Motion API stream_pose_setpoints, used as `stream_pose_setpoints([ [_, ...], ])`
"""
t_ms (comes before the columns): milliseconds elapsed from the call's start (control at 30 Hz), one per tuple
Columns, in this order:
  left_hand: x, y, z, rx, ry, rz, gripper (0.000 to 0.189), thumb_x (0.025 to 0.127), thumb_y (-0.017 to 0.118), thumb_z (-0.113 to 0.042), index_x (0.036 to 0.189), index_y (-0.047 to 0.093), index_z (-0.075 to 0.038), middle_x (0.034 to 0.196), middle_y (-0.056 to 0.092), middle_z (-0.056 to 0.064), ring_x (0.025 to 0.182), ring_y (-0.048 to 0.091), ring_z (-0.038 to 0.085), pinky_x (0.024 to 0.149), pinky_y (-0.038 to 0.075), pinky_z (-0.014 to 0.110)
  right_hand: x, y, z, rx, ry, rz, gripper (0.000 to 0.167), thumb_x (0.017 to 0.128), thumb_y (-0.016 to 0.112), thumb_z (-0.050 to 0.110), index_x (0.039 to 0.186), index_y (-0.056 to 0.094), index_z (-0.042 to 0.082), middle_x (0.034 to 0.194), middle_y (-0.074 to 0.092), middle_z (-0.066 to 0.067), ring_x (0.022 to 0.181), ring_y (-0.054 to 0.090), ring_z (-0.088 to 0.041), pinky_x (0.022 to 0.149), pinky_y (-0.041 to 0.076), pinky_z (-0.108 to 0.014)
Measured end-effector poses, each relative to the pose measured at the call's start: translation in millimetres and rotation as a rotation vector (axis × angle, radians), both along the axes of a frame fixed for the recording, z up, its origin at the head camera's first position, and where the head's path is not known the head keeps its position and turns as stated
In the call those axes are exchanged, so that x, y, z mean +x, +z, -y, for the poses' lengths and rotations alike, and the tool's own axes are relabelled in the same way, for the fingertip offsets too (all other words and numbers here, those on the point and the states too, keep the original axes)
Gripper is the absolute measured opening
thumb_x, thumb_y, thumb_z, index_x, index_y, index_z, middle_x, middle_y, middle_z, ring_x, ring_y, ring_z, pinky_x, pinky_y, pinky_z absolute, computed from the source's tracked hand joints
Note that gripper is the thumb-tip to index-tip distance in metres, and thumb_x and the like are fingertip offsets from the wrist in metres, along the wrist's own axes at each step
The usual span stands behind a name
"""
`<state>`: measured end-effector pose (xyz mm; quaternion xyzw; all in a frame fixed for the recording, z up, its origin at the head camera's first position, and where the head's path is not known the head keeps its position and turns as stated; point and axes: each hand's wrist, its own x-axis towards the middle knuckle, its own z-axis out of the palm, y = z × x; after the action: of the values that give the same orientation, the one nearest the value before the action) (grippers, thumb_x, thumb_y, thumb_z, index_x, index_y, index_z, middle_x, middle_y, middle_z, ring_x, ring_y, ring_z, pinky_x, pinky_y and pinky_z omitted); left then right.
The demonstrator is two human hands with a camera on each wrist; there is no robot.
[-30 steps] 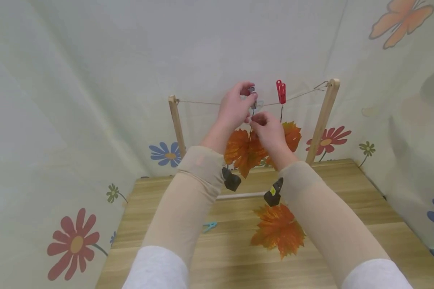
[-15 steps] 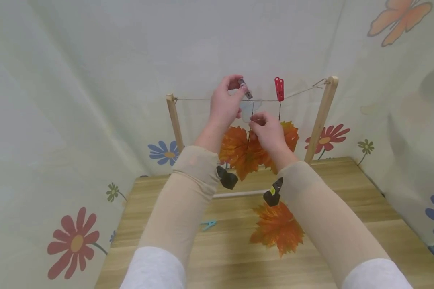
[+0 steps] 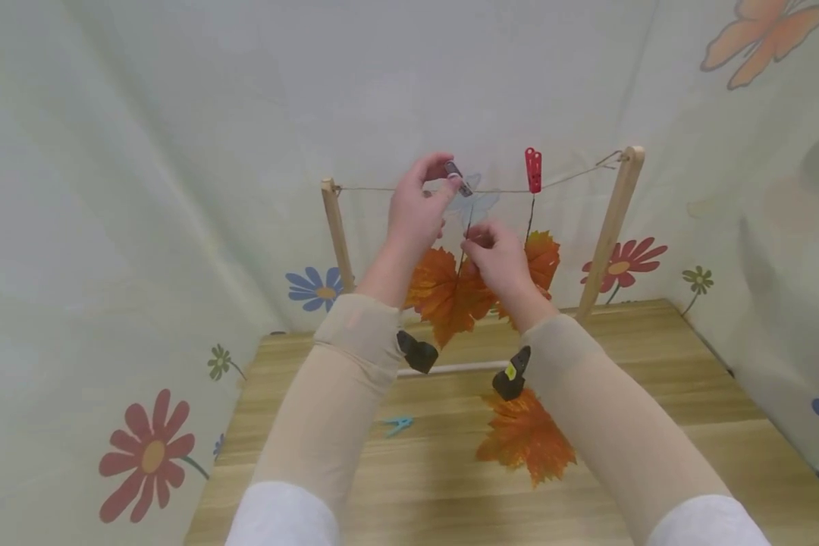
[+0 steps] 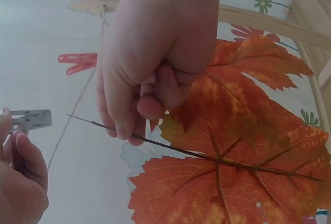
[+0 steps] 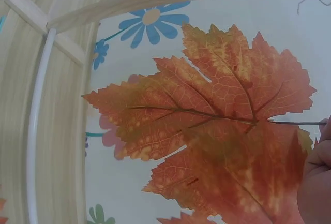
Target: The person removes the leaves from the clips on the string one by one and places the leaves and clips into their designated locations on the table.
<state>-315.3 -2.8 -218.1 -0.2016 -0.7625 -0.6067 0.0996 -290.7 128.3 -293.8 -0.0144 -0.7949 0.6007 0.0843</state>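
Observation:
My left hand (image 3: 416, 205) pinches a grey clothespin (image 3: 459, 180) between thumb and fingers, tilted, close to the string (image 3: 375, 189). In the left wrist view its jaw end points at the string, a short way from the stem tip. My right hand (image 3: 498, 256) pinches the dark stem (image 4: 170, 147) of an orange artificial maple leaf (image 3: 450, 292), which hangs below the fingers. That stem's thin tip overlaps the string in the left wrist view. Just right, a red clothespin (image 3: 534, 171) on the string holds a second maple leaf (image 3: 542, 254), partly hidden by my right hand.
Wooden posts (image 3: 610, 227) carry the string, with a white rod (image 3: 474, 367) low between them. On the wooden table (image 3: 437, 500) lie a third maple leaf (image 3: 527, 440) and a light blue clothespin (image 3: 399, 425). A flower-printed cloth wall (image 3: 246, 114) stands close behind.
The grey clothespin, upright at the stem's top a second ago, has moved left in my left hand and tilted. My right hand has lowered the leaf slightly, down and left.

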Motion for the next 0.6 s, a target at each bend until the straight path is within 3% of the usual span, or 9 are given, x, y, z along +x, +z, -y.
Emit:
stream_pose_setpoints([
  [333,2.5,-23.4,18.2,0.011,0.006,-0.009,0.034,0.093,0.059,-0.026,0.127,0.054,-0.022,0.116,0.058,-0.003,0.054,0.043,0.018,0.047,0.04,0.024,3.3,-10.3,5,-0.054,-0.006,-0.005,0.025,0.092,0.061,0.025,0.113,0.056,0.011,0.099,0.056,-0.007,0.071,0.057,-0.021,0.069,0.051,-0.029],
  [467,4.1,-35.7,25.2,0.035,0.001,0.038,0.038,0.093,0.059,-0.028,0.13,0.053,-0.023,0.118,0.058,-0.002,0.055,0.045,0.018,0.047,0.04,0.024,6.6,-14.4,10,-0.087,-0.003,-0.016,0.026,0.091,0.062,0.025,0.111,0.056,0.01,0.098,0.055,-0.007,0.069,0.057,-0.019,0.063,0.051,-0.026],
  [600,9.3,-54.7,36.8,0.067,0.006,0.116,0.042,0.092,0.059,-0.031,0.132,0.051,-0.025,0.122,0.056,-0.003,0.051,0.043,0.017,0.046,0.042,0.024,11.3,-20.7,14,-0.115,0.002,-0.01,0.026,0.091,0.063,0.024,0.111,0.056,0.009,0.095,0.055,-0.007,0.067,0.057,-0.018,0.059,0.05,-0.026],
])
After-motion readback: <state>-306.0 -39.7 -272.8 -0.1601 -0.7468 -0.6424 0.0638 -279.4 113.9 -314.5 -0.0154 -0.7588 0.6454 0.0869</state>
